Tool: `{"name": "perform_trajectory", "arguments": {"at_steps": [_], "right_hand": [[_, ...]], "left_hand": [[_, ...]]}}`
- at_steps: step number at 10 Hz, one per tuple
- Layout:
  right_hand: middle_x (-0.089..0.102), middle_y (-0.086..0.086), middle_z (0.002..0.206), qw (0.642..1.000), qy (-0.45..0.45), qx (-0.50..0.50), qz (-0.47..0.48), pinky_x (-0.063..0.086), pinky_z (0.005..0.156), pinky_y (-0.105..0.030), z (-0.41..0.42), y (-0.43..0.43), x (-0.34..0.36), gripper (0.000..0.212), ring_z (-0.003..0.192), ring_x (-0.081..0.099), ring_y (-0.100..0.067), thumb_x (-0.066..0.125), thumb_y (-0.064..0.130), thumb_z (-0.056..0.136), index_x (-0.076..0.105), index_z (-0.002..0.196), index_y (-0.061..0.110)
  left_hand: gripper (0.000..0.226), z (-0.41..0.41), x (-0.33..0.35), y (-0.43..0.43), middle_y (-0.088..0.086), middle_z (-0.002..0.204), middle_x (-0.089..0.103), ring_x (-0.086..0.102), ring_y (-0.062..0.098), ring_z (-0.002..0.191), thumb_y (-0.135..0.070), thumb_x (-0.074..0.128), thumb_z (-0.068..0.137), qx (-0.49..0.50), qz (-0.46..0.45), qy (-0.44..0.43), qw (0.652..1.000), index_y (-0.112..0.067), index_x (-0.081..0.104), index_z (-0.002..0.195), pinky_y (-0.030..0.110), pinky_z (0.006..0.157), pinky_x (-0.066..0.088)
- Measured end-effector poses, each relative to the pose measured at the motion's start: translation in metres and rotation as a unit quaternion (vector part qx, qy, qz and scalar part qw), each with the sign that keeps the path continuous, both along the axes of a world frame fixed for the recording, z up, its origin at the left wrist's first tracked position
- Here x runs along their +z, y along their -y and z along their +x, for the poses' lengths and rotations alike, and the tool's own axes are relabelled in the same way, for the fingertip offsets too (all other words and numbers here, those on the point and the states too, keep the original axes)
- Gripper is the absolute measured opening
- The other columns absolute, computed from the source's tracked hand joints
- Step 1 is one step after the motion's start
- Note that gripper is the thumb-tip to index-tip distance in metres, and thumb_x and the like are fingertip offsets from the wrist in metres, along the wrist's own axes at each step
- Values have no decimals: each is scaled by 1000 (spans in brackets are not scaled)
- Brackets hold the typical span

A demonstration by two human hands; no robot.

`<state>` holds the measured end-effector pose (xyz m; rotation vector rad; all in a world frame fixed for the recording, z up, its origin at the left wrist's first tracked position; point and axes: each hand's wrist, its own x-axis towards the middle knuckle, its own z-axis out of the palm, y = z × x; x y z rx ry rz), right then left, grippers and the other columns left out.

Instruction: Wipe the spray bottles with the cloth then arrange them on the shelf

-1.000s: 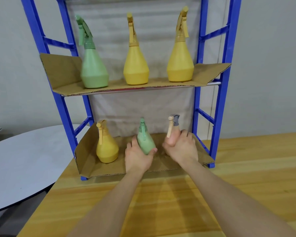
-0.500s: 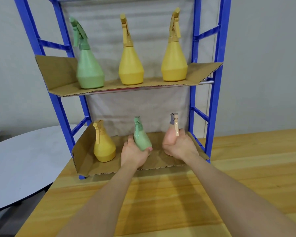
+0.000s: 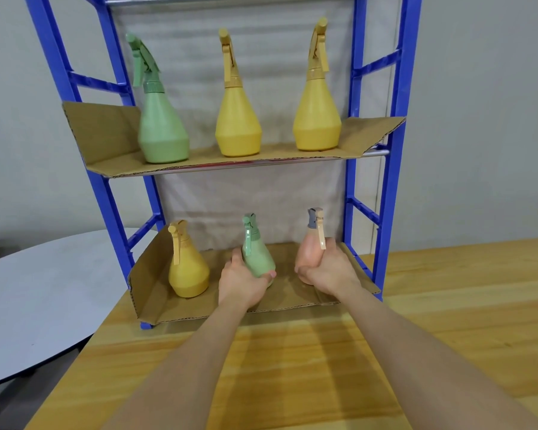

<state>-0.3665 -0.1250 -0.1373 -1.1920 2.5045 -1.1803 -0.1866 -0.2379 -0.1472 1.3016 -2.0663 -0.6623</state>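
Down on corrugated cardboard (image 3: 156, 293), left hand (image 3: 241, 282) wraps a pear-shaped green bottle (image 3: 258, 256); right hand (image 3: 330, 271) wraps a peach bottle (image 3: 308, 246).

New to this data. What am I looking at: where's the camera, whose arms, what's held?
No robot: a person works bare-handed. The one camera sits on their head, looking forward and down, so the arms enter from below. A blue rack stands on a wooden table. Upper shelf: a large green bottle and two large yellow bottles. Lower shelf: a small yellow bottle stands untouched, the left hand grips a small green bottle, the right hand grips a peach bottle with a grey spray head. No cloth is in view.
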Motion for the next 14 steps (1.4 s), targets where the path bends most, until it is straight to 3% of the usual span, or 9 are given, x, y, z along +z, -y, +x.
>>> {"name": "perform_trajectory", "arguments": {"at_steps": [11,14], "right_hand": [[59,0,122,1000,15,13,2,53,77,-33,-8,-2,-3,92,105,60,-22,90,46,78,34,147,24],[57,1,120,1000,11,18,20,52,79,-34,-13,-4,6,101,105,58,-21,91,64,70,41,144,18]], "left_hand": [[102,-1,1,-7,11,136,61,60,34,129,-57,89,79,0,-2,3,1000,-17,36,156,45,105,54],[120,2,7,5,13,147,58,57,34,136,-66,92,70,-28,7,3,1000,-17,32,162,47,109,52]]}}
